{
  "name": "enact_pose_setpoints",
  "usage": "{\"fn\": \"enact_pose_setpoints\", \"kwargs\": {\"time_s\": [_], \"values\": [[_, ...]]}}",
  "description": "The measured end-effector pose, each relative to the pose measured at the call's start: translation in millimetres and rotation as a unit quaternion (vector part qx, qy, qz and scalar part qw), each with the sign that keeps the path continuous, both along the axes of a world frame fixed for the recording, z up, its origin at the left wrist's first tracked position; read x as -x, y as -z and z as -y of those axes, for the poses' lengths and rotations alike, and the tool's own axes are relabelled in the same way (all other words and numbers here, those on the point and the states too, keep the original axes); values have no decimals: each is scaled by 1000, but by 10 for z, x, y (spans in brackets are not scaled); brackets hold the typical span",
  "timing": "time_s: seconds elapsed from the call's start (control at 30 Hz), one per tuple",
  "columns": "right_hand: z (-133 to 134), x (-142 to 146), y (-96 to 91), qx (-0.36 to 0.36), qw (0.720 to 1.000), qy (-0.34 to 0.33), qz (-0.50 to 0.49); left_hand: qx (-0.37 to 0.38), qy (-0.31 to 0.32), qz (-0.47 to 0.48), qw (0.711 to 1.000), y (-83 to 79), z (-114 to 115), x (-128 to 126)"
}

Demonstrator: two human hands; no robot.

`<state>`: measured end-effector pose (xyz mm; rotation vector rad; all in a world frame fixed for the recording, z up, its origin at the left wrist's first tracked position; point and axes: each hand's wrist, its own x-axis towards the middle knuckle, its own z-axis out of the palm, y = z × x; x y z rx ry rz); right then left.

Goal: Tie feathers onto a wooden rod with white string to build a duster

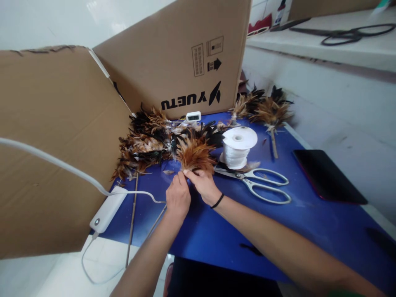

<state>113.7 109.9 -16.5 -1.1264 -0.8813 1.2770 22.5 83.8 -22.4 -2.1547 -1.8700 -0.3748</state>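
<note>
Both my hands meet at the base of a small bunch of brown feathers (194, 156) on the blue table (278, 231). My left hand (177, 196) pinches the bunch's stem end from the left. My right hand (203, 184), with a black band on its wrist, grips the same base from the right, fingers closed. A heap of brown and black feathers (145, 142) lies just behind and to the left. A spool of white thread (237, 147) stands right of the bunch, and metal scissors (258, 183) lie in front of the spool.
A large cardboard box (173, 53) and a cardboard flap (52, 144) wall the back and left. A finished feather duster (269, 113) lies at the back right. A dark tablet (328, 175) rests at the right edge, a white power bank (108, 209) with cable at the left, thin sticks (132, 218) beside it.
</note>
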Motion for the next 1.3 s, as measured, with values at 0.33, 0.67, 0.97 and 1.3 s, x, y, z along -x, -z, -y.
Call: {"fn": "enact_pose_setpoints", "kwargs": {"time_s": [0.33, 0.67, 0.97, 1.3], "values": [[-35, -40, 96, -30, 999, -17, 28, 170, 50, 470, 865, -226, -137, 93], [-60, -84, 143, -62, 994, -65, 62, 328, 58, 688, 645, -283, -213, 137], [-85, -144, 181, -82, 979, -92, 163, 216, 30, 573, 790, -11, -195, 135], [-129, -220, 337, -88, 956, -110, 256, 235, 32, 455, 858, 35, -199, 195]]}}
